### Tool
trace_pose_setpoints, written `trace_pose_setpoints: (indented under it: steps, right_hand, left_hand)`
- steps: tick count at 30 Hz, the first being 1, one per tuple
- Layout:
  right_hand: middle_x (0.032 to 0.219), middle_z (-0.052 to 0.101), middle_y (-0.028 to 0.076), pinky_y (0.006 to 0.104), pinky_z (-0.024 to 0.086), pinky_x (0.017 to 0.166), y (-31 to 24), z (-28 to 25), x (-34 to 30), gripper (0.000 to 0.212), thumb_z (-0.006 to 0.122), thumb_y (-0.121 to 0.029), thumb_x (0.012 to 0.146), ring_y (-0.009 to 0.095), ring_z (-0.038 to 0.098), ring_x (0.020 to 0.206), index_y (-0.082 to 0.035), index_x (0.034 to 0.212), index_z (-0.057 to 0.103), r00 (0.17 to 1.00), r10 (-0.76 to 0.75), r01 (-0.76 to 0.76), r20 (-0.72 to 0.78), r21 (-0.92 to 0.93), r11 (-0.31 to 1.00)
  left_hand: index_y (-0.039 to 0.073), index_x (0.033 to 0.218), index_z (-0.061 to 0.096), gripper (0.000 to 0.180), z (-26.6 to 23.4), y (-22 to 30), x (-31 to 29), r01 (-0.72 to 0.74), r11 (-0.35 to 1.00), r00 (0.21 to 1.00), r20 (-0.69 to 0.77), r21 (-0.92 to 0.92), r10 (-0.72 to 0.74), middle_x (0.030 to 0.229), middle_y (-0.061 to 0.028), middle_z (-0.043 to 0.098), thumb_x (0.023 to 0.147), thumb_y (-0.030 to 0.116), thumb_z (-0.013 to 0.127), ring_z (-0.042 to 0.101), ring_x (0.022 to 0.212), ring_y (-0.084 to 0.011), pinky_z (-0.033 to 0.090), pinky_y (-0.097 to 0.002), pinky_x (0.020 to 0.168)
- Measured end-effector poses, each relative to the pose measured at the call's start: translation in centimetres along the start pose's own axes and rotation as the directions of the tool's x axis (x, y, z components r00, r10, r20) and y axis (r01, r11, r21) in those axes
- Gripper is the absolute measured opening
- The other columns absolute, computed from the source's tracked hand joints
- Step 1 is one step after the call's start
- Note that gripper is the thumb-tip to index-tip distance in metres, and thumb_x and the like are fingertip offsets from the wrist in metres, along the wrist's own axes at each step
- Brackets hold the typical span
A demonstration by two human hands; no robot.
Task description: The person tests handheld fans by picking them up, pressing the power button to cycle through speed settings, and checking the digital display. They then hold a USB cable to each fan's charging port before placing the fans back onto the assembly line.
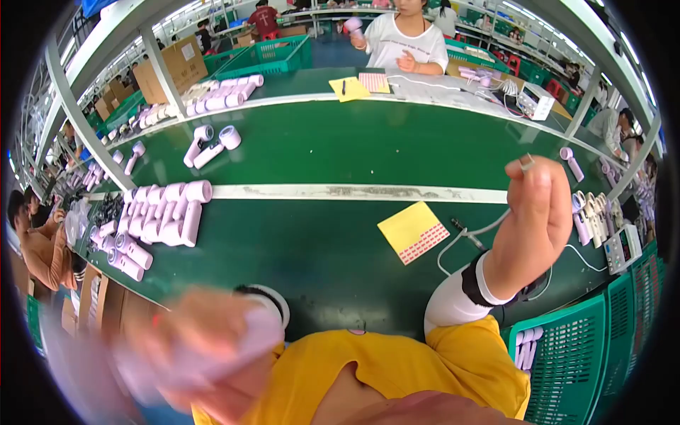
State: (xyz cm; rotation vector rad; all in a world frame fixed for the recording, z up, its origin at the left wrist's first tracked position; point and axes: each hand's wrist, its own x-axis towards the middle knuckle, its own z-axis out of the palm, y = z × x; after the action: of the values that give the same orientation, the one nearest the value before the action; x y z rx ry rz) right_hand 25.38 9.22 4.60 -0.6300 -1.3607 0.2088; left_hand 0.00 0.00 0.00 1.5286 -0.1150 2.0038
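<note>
My left hand [188, 326], smeared by motion at the lower left, is wrapped round a lilac handheld fan [253, 341]; its outline is blurred. My right hand [540, 202] is raised at the right, its fingers pinching a cable plug [526, 163] whose metal tip sticks out above them. A pale cable [489, 227] trails from that hand down to the green bench [304, 262]. Left of the right forearm lies a yellow sheet [409, 230] with rows of red-and-white labels. Several lilac handheld fans [170, 212] are lined up on the bench's left side.
Two more fans [212, 147] lie beyond the pale divider strip [354, 192]. At the right are a bench power supply [623, 248] and a row of fans [591, 216]. A green crate [567, 354] stands beside my right side. Across the bench sits a co-worker [407, 42] holding a fan.
</note>
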Motion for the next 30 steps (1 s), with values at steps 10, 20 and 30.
trace_pose_setpoints:
  steps: [10,20,30]
  right_hand:
    - [0.054,0.036,0.000,0.0200,0.020,0.045,-0.3,-3.4,-0.7,0.028,0.041,-0.020,0.087,0.006,0.026,0.047,0.005,0.079,0.051,0.957,-0.055,0.150,-0.284,0.326,0.933]
    - [0.052,0.025,-0.001,0.0208,0.015,0.044,-1.4,-1.5,-1.0,0.027,0.037,-0.018,0.088,0.006,0.019,0.046,0.001,0.070,0.046,0.923,-0.115,0.211,-0.366,0.233,0.949]
    - [0.050,0.029,0.000,0.0221,0.020,0.038,-1.1,0.2,0.4,0.029,0.044,-0.019,0.085,0.008,0.025,0.039,-0.007,0.060,0.035,0.878,-0.272,0.258,-0.394,-0.089,0.962]
  left_hand:
    - [0.000,0.089,0.052,0.024,-13.4,-21.0,7.1,0.806,0.551,0.591,-0.246,0.216,-0.768,0.076,-0.0040,0.053,0.068,0.007,0.059,0.052,0.065,-0.0127,0.043,-0.0269,0.057]
    - [-0.005,0.089,0.051,0.022,-20.3,-39.1,-0.4,0.117,0.167,0.949,-0.061,0.979,-0.309,0.086,-0.0239,0.053,0.072,0.007,0.045,0.051,0.081,-0.0400,0.040,-0.0428,0.074]
    - [0.004,0.098,0.050,0.032,-34.9,-25.6,4.0,0.251,-0.863,0.896,-0.442,0.437,0.037,0.088,-0.0108,0.050,0.071,0.021,0.053,0.050,0.079,-0.0284,0.042,-0.0353,0.062]
